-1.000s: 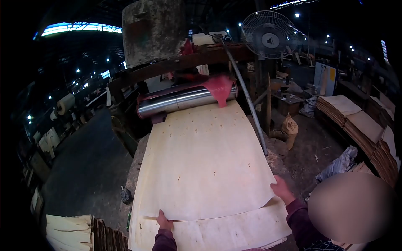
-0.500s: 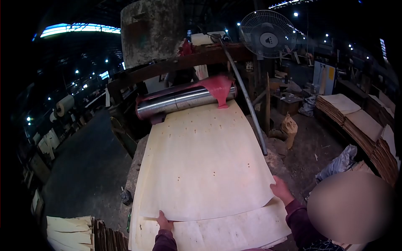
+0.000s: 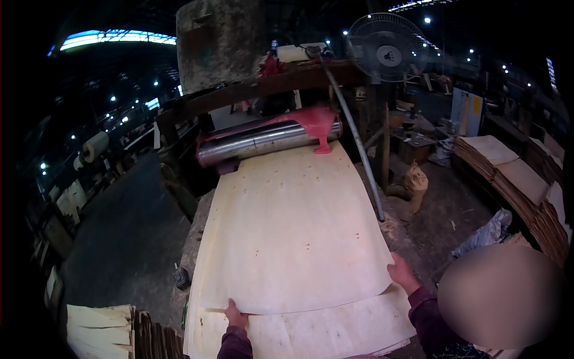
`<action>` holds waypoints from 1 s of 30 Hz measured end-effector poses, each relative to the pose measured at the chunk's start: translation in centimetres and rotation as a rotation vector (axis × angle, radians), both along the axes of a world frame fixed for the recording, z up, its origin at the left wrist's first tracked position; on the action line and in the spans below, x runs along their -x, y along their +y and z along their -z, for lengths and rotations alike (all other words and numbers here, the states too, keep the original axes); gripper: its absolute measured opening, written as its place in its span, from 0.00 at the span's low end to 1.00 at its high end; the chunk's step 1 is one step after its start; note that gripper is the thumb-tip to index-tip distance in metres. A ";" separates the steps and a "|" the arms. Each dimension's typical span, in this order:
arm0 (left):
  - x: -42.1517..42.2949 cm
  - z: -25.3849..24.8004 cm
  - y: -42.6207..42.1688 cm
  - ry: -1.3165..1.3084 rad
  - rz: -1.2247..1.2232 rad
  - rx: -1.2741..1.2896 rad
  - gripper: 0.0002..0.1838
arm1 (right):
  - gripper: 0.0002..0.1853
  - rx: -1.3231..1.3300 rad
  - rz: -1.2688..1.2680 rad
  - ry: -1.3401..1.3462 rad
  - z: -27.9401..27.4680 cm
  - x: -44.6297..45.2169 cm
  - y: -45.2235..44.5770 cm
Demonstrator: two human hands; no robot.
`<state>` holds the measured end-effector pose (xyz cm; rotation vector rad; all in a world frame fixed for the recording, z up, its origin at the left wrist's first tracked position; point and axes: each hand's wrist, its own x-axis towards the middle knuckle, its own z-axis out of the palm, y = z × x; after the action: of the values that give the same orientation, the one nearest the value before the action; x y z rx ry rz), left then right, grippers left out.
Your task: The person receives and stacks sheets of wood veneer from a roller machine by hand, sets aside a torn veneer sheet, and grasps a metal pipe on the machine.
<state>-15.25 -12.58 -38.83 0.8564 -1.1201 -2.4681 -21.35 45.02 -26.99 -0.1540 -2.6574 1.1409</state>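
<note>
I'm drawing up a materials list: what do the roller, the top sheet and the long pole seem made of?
Roller: metal, likely steel, polished, from its sharp bright streaks.
Top sheet: thin wood, probably veneer, pale and matt, with small brown knot-like marks.
Long pole: probably metal, dull grey, judging by its slim, straight form; plastic is possible.

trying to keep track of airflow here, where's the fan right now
In the head view, the fan stands at upper right, just right of the top of the long metal pole.
</note>
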 end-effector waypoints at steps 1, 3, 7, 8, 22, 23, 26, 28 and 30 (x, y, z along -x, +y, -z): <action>0.1 0.0 0.1 0.000 -0.009 -0.001 0.25 | 0.22 0.010 0.007 0.011 0.5 0.2 0.0; 0.0 0.1 0.0 -0.003 -0.008 0.026 0.25 | 0.22 0.053 -0.040 0.000 0.3 0.2 -0.1; -0.1 -0.6 0.3 -0.025 0.006 0.032 0.24 | 0.22 0.039 -0.033 -0.046 -1.9 -0.8 -0.9; 0.0 -0.9 0.5 -0.032 0.000 0.007 0.23 | 0.22 0.034 -0.031 -0.052 -1.9 -0.8 -0.9; 0.2 -0.1 0.1 0.007 0.000 -0.005 0.23 | 0.25 -0.082 -0.007 -0.107 -1.4 -0.7 -0.7; 0.2 0.1 0.0 0.010 -0.002 -0.003 0.23 | 0.25 -0.094 0.001 -0.110 -1.4 -0.8 -0.7; 0.3 0.3 0.0 0.019 -0.016 -0.010 0.23 | 0.25 -0.110 0.011 -0.111 -1.6 -0.8 -0.8; 0.2 0.1 0.1 0.019 -0.002 -0.010 0.23 | 0.25 -0.089 0.000 -0.104 -1.5 -0.7 -0.8; 0.2 0.0 0.1 0.026 0.007 -0.012 0.23 | 0.24 -0.091 -0.006 -0.096 -1.5 -0.8 -0.8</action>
<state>-15.46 -12.48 -38.85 0.8233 -1.1021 -2.4872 -20.60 44.24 -25.45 -0.1887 -2.7899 1.0363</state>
